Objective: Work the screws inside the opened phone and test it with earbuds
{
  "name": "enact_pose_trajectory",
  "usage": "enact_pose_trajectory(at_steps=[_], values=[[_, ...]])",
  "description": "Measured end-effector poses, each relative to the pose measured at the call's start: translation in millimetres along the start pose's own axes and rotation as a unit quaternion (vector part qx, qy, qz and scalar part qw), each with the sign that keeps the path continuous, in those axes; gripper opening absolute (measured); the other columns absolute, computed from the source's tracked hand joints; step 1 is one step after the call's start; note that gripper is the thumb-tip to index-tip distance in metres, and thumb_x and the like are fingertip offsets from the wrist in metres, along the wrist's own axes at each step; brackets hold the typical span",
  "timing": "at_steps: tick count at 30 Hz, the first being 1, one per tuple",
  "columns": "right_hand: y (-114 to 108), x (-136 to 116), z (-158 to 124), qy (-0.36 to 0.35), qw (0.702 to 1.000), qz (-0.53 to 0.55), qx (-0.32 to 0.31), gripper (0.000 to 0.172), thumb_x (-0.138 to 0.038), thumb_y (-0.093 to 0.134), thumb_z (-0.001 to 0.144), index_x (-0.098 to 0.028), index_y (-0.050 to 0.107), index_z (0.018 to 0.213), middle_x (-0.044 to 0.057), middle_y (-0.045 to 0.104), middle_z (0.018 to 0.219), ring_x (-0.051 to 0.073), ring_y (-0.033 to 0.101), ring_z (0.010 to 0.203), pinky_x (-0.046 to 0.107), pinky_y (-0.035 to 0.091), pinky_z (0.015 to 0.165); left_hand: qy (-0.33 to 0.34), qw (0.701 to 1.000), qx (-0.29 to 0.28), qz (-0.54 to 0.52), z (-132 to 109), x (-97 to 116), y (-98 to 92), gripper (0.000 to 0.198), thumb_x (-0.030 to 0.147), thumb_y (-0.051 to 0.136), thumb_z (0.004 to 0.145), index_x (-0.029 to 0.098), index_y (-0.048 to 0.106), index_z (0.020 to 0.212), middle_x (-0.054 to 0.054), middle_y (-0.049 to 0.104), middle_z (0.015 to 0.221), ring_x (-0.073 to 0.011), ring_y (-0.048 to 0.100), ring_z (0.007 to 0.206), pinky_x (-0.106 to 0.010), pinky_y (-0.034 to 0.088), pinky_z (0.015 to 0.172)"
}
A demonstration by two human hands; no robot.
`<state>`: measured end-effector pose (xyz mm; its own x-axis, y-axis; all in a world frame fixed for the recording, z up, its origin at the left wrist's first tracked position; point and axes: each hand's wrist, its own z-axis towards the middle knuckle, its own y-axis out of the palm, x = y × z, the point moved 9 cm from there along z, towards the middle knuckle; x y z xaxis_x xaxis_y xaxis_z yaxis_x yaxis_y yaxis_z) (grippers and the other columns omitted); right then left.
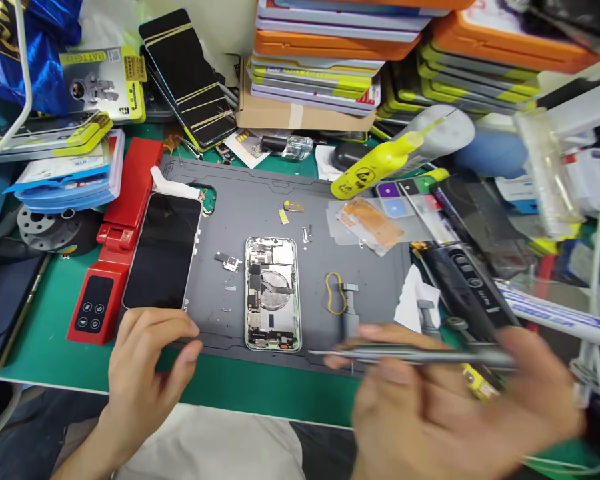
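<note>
Gripping a slim grey metal tool, the right hand is closed around its handle at the lower right, blurred, with the thin tip pointing left, just beside the lower right corner of the opened phone. The left hand has a loose, unclosed grip, its fingers curled and the thumb parted from the index finger, at the lower edge of a black screen panel; whether it touches the panel cannot be told.

The opened phone lies flat near the middle of a dark grey mat, its inner parts facing up, a round disc among them and a pale green frame around them. To its left lies a small module with a metal face; above and to its right are several tiny screws and 2 small yellowish pieces. A yellow rubber band lies to the right of the phone, next to a grey flat part.

The screen panel is between the opened phone and a red device with 4 button symbols. At the far side of the mat a yellow bottle leans to the right, near stacked cases on a cardboard box
</note>
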<state>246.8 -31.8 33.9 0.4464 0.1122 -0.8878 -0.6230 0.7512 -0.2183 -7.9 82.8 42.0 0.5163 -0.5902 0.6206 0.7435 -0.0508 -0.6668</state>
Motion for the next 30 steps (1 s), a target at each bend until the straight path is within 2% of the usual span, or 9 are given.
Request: enact_pose_trajectory(at_steps=[2,4,8,13,18,21,25,28,30], values=[[36.3,-20.2,-5.1,-0.060,0.996,0.016,-0.068,0.084,0.001,0.069,0.096,-0.035,0.044,0.167,0.005,0.077,0.108,0.018,0.079,0.088,0.034,0.074,0.073,-0.035,0.999,0.010,-0.034,-1.8,-9.5,-3.8,0.011,0.017,0.057,0.111,0.020,0.066,0.106,-0.003,0.072,0.101,-0.0151,0.067,0.099,-0.032,0.052,0.088],[62.8,-28.2,-11.4,-0.090,0.988,0.027,-0.122,0.086,0.003,0.069,0.095,-0.031,0.043,0.169,0.007,0.079,0.109,0.021,0.081,0.093,0.040,0.075,0.080,-0.046,0.998,0.019,-0.027,-3.0,-12.6,-6.8,0.012,0.014,0.058,0.110,0.020,0.065,0.104,-0.002,0.072,0.101,-0.0143,0.067,0.098,-0.032,0.051,0.089],[83.6,-24.7,-16.5,-0.081,0.984,0.028,-0.156,0.084,0.003,0.069,0.095,-0.031,0.044,0.168,0.007,0.079,0.112,0.021,0.081,0.097,0.038,0.075,0.079,-0.027,0.998,0.029,-0.039,-3.4,-7.6,-9.4,0.012,0.014,0.057,0.109,0.020,0.065,0.102,-0.002,0.071,0.095,-0.0142,0.067,0.094,-0.032,0.052,0.085],[84.6,-22.8,-13.8,-0.073,0.985,0.028,-0.154,0.081,0.005,0.068,0.095,-0.031,0.047,0.165,0.006,0.079,0.110,0.021,0.081,0.095,0.036,0.074,0.075,0.005,0.997,0.021,-0.075,-2.0,0.8,-8.6,0.017,0.019,0.053,0.113,0.021,0.063,0.099,-0.001,0.070,0.085,-0.0134,0.066,0.085,-0.031,0.055,0.078],[84.2,-16.2,-13.3,-0.045,0.986,0.052,-0.149,0.084,0.004,0.067,0.096,-0.033,0.043,0.167,0.006,0.078,0.112,0.021,0.081,0.099,0.035,0.073,0.076,0.042,0.999,0.027,0.013,-1.8,17.6,-11.4,0.005,0.021,0.071,0.106,0.021,0.068,0.103,0.000,0.075,0.089,-0.0134,0.066,0.089,-0.029,0.056,0.081],[87.1,-13.9,-13.6,-0.035,0.985,0.055,-0.161,0.080,0.003,0.066,0.096,-0.034,0.046,0.164,0.006,0.079,0.112,0.020,0.081,0.100,0.032,0.071,0.073,0.064,0.997,0.026,0.025,-4.6,27.9,-13.8,0.008,0.024,0.070,0.107,0.020,0.070,0.101,0.000,0.076,0.086,-0.0129,0.066,0.084,-0.028,0.056,0.078],[78.5,-18.4,-11.9,-0.038,0.986,0.088,-0.133,0.077,0.003,0.067,0.095,-0.031,0.048,0.162,0.004,0.079,0.108,0.018,0.080,0.093,0.032,0.072,0.076,0.005,0.999,-0.018,-0.040,-6.3,20.9,-6.6,0.003,0.020,0.073,0.105,0.020,0.072,0.108,0.000,0.077,0.091,-0.0104,0.070,0.084,-0.023,0.059,0.075],[65.3,-17.3,-10.8,-0.009,0.989,0.124,-0.081,0.070,-0.003,0.069,0.098,-0.030,0.049,0.159,0.003,0.078,0.106,0.017,0.080,0.086,0.032,0.072,0.074,-0.045,0.991,-0.096,-0.086,-6.2,15.2,13.8,0.028,0.027,0.073,0.106,0.022,0.071,0.134,-0.001,0.080,0.102,-0.0073,0.069,0.077,-0.019,0.062,0.073],[60.5,-16.0,-10.4,0.011,0.987,0.146,-0.064,0.063,-0.007,0.070,0.100,-0.029,0.051,0.155,0.002,0.078,0.102,0.017,0.079,0.082,0.033,0.073,0.071,-0.049,0.986,-0.115,-0.110,-3.9,18.0,23.1,0.031,0.032,0.072,0.107,0.022,0.072,0.136,-0.002,0.081,0.104,-0.0065,0.070,0.074,-0.017,0.063,0.072]])
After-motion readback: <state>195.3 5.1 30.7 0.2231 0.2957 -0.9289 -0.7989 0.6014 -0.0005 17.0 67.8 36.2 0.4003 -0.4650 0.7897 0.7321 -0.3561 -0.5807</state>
